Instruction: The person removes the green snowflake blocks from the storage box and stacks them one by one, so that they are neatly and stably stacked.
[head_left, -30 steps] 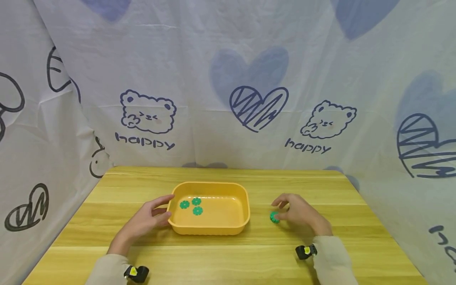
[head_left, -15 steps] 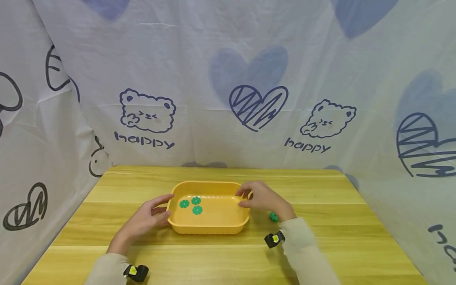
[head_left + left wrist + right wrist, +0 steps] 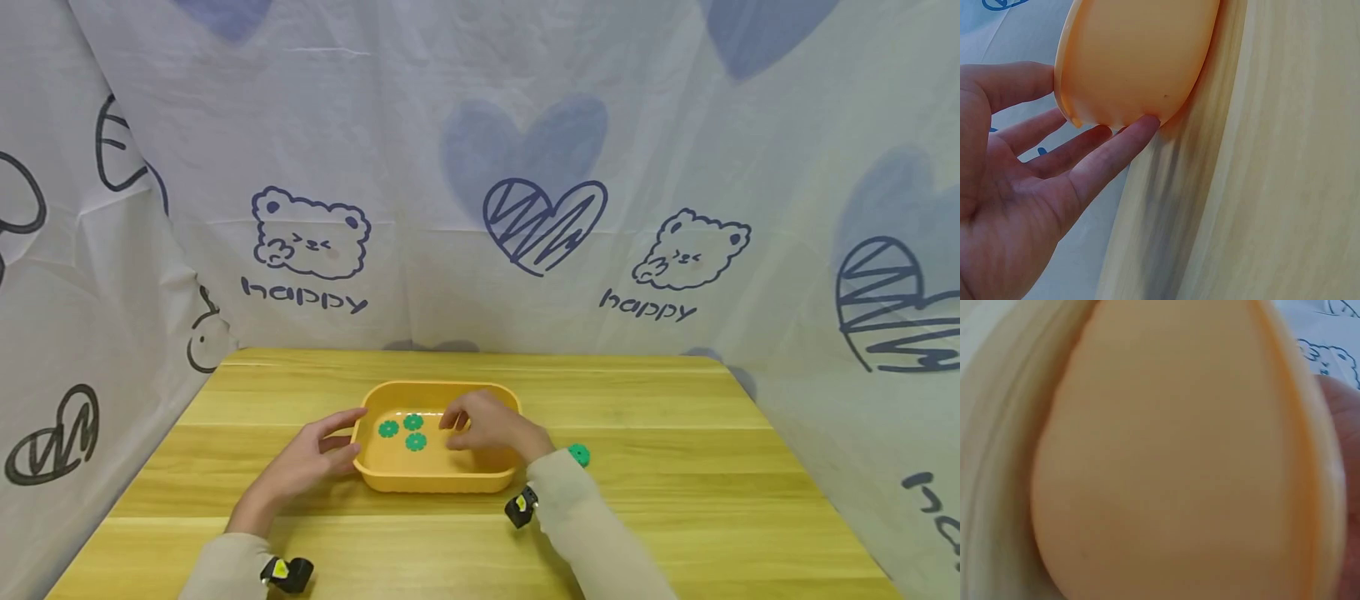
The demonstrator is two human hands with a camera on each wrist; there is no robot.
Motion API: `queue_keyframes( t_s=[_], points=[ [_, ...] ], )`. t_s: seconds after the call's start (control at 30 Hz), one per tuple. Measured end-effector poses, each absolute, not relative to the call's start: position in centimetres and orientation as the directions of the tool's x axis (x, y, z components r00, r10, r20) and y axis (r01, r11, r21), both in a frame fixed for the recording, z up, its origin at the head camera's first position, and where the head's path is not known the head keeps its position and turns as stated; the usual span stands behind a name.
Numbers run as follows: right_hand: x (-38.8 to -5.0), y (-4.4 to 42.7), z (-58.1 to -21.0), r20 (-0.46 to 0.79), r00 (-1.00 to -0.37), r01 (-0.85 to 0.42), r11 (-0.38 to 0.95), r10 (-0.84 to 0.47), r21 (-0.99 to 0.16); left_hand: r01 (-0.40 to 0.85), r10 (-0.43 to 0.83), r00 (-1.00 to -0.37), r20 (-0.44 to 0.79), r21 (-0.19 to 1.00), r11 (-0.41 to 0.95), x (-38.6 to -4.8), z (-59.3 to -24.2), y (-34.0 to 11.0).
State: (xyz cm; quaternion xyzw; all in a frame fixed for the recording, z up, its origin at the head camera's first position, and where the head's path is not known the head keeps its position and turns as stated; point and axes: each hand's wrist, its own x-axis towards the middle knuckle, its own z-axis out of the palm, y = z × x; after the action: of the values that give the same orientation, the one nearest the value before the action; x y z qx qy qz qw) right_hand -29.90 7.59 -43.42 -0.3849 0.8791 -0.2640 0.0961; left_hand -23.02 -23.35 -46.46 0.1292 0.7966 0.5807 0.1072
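A yellow rectangular tray [image 3: 435, 483] sits on the table in the head view. Inside its left half lie three flat green notched discs [image 3: 416, 442]. My left hand [image 3: 303, 458] rests at the tray's left end, fingers spread and fairly straight. In the left wrist view its fingertips [image 3: 1147, 123] touch the outer wall. My right hand [image 3: 487, 423] hovers over the tray's right half with bent fingers. Whether something is between them is hidden; the right wrist view shows mostly blurred tray wall [image 3: 1179, 456]. Another green piece [image 3: 579, 454] lies on the table, partly behind the right sleeve.
The wooden table [image 3: 712, 500] reaches back to a white cloth [image 3: 420, 250] printed with bears and hearts. Similar cloth hangs on both sides. Black wrist cameras [image 3: 287, 575] are strapped over beige sleeves [image 3: 600, 533].
From beside the green piece on the table, my right hand has moved left, crossed the tray's right rim and come over the inside. The left hand and tray have stayed put.
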Motion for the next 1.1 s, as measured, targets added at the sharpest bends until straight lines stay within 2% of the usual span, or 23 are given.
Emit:
queue_keyframes(
  t_s=[0.37, 0.73, 1.1],
  points=[
    [-29.7, 4.2, -45.7, -0.023, -0.744, -0.545, 0.627, -0.667, -0.557, 0.080, 0.329, -0.944, -0.022, 0.953, 0.292, -23.1, -46.3, -23.3],
    [-29.4, 2.6, -46.0, -0.025, -0.708, -0.600, 0.620, -0.706, -0.506, 0.069, 0.337, -0.941, -0.030, 0.958, 0.278, -23.1, -46.3, -23.3],
    [-29.2, 3.0, -45.7, -0.039, -0.679, -0.643, 0.619, -0.733, -0.451, 0.071, 0.334, -0.942, -0.027, 0.958, 0.278, -23.1, -46.4, -23.3]
  ],
)
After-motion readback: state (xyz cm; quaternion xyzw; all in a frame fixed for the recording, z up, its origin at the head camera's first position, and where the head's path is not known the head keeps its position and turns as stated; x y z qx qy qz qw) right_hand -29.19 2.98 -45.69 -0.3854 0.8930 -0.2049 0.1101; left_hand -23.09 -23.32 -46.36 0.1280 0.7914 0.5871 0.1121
